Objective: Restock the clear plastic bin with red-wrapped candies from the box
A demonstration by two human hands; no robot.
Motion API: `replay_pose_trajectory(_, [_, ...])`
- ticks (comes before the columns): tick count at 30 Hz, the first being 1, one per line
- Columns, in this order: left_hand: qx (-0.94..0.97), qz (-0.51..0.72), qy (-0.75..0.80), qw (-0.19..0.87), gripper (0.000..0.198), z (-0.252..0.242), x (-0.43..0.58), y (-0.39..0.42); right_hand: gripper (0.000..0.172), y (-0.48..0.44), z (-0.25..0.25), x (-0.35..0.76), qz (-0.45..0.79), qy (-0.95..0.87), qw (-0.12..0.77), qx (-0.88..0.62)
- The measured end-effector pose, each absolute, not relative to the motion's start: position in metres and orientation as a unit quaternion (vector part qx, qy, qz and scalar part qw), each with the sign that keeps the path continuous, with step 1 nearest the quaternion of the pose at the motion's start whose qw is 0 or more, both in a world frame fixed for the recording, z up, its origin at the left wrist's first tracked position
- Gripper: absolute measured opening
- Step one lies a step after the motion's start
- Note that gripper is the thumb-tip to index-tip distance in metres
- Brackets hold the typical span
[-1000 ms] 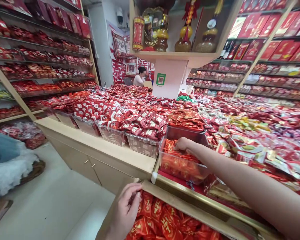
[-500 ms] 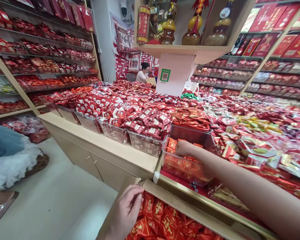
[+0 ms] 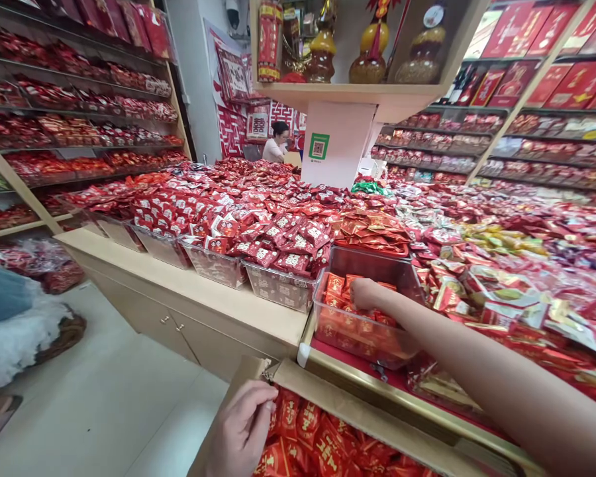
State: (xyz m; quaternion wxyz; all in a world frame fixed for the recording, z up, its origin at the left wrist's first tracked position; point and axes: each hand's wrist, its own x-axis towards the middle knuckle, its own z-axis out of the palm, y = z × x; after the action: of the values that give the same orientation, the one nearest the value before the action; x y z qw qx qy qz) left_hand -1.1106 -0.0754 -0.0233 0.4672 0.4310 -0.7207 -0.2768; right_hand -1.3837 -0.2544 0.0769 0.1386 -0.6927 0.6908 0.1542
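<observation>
My left hand (image 3: 246,424) is closed over the side edge of a cardboard box (image 3: 328,391), near its far corner. Shiny red packets (image 3: 322,440) with gold print fill the box. Ahead of it, my right hand (image 3: 365,294) reaches down into a clear plastic bin (image 3: 365,351), knuckles bent and fingers curled downward. Similar red packets (image 3: 335,285) cover the bottom of that bin, and the hand touches them. Its fingertips are hidden, so what they hold, if anything, does not show.
Clear bins (image 3: 278,286) heaped with red sweet packets line the counter's edge (image 3: 189,275). A display cabinet (image 3: 347,93) overhangs the middle. Stocked shelves (image 3: 79,126) stand left and right. Someone (image 3: 275,142) sits at the back; another person's clothing (image 3: 10,331) shows at left.
The whole view has shifted slightly, moving the scene leftward. My right hand stays in the bin among the packets, and my left hand stays on the box edge.
</observation>
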Motion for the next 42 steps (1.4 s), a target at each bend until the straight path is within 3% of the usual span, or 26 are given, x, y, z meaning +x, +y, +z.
replay_pose_trajectory(4, [0.434, -0.224, -0.743, 0.458, 0.015, -0.021, -1.112, -0.075, 0.029, -0.251, 0.077, -1.386, 0.156, 0.691, 0.099, -0.699])
replay_pose_trajectory(9, [0.439, -0.209, -0.75, 0.448, 0.016, -0.022, -1.112, -0.074, 0.025, -0.244, 0.086, -1.383, 0.088, 0.689, 0.042, -0.718])
replay_pose_trajectory(12, [0.437, -0.219, -0.753, 0.44, 0.017, -0.023, -1.111, -0.073, 0.024, -0.245, 0.091, -1.376, 0.053, 0.635, 0.061, -0.769])
replay_pose_trajectory(19, [0.433, -0.254, -0.748, 0.435, 0.019, -0.026, -1.111, -0.073, 0.049, -0.251, 0.082, -1.369, 0.068, 0.582, 0.111, -0.803])
replay_pose_trajectory(23, [0.437, -0.248, -0.747, 0.435, 0.018, -0.027, -1.111, -0.072, 0.047, -0.253, 0.08, -1.372, 0.038, 0.581, 0.161, -0.797])
replay_pose_trajectory(30, [0.438, -0.227, -0.76, 0.423, 0.017, -0.021, -1.112, -0.072, 0.006, -0.254, 0.11, -1.388, 0.014, 0.588, 0.268, -0.763])
replay_pose_trajectory(34, [0.437, -0.204, -0.772, 0.413, 0.018, -0.021, -1.111, -0.073, 0.01, -0.249, 0.133, -1.398, -0.104, 0.655, 0.301, -0.685])
replay_pose_trajectory(38, [0.43, -0.188, -0.784, 0.407, 0.018, -0.019, -1.111, -0.074, 0.02, -0.241, 0.122, -1.392, -0.218, 0.714, 0.42, -0.517])
replay_pose_trajectory(42, [0.418, -0.177, -0.786, 0.42, 0.016, -0.015, -1.113, -0.074, 0.024, -0.231, 0.101, -1.38, -0.199, 0.708, 0.497, -0.461])
